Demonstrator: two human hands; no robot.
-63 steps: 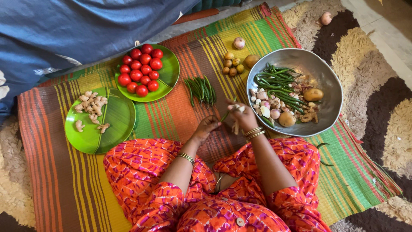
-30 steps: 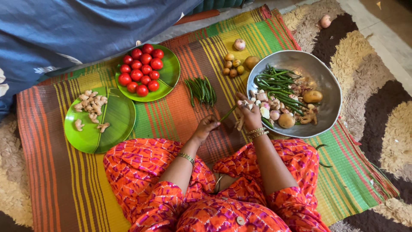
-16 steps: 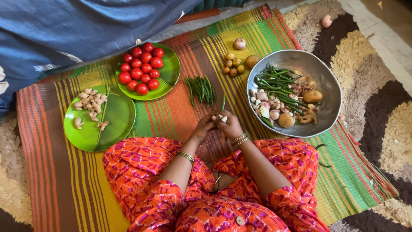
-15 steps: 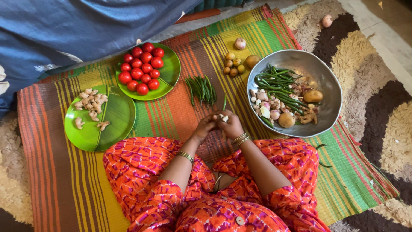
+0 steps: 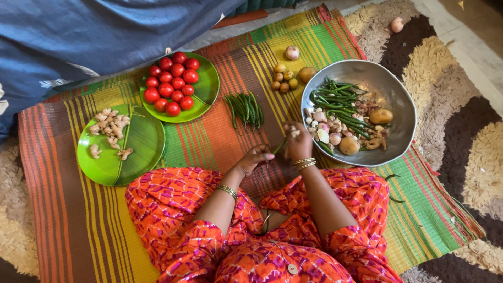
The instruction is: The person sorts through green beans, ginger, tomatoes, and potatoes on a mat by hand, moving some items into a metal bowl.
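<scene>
My left hand [image 5: 255,158] and my right hand [image 5: 299,145] are just above my lap, in front of the striped mat [image 5: 209,139]. A thin green chilli [image 5: 280,146] runs slantwise between them. My left fingertips pinch its lower end and my right fingers hold its upper end. Small pale bits also show at my right fingertips. My right hand is close to the near left rim of a steel bowl [image 5: 367,65] holding green chillies, garlic, ginger and potatoes. A pile of green chillies [image 5: 245,110] lies on the mat just beyond my hands.
A green plate [image 5: 209,89] of red tomatoes and a second green plate [image 5: 139,149] with ginger pieces sit at the left. Small round yellow-brown vegetables [image 5: 284,81] and an onion [image 5: 292,52] lie behind the bowl. Blue cloth [image 5: 78,36] covers the top left. Shaggy rug [image 5: 461,131] lies on the right.
Half a second ago my hands were pressed together with the chilli sticking up. They have drawn apart, my right hand shifting right towards the bowl, with the chilli stretched between them.
</scene>
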